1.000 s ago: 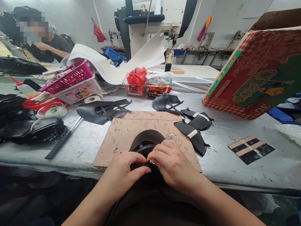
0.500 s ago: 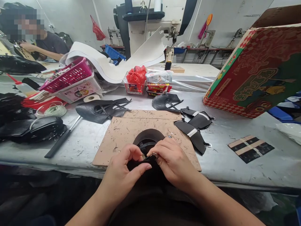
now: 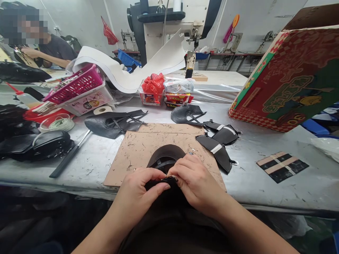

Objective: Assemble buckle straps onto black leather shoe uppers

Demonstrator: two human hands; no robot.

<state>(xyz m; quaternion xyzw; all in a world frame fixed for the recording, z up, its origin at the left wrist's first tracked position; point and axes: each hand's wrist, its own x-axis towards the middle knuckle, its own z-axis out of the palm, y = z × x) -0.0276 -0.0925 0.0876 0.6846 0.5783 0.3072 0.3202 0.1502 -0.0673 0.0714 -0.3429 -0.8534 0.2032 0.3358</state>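
Observation:
A black leather piece (image 3: 167,151) with a rounded end and crossed straps lies at the near part of a brown cardboard sheet (image 3: 140,148). My left hand (image 3: 141,187) pinches its near edge between thumb and forefinger. Touching it from the right, my right hand (image 3: 194,180) is closed on a small metal buckle (image 3: 173,177) at the same edge. Right of the cardboard's middle lie black pieces with white strips (image 3: 221,153). Two similar strapped leather pieces, one on the left (image 3: 108,125) and one on the right (image 3: 184,114), rest beyond the hands.
A red printed box (image 3: 286,81) stands at the right. On the left are a pink basket (image 3: 75,84), a black-handled tool (image 3: 67,160) and black leather items (image 3: 37,144). A sewing machine (image 3: 174,35) rises behind. A person (image 3: 57,49) sits at the far left.
The left forefinger has come down toward the thumb, closing on the leather edge beside the buckle. The right hand has hardly moved.

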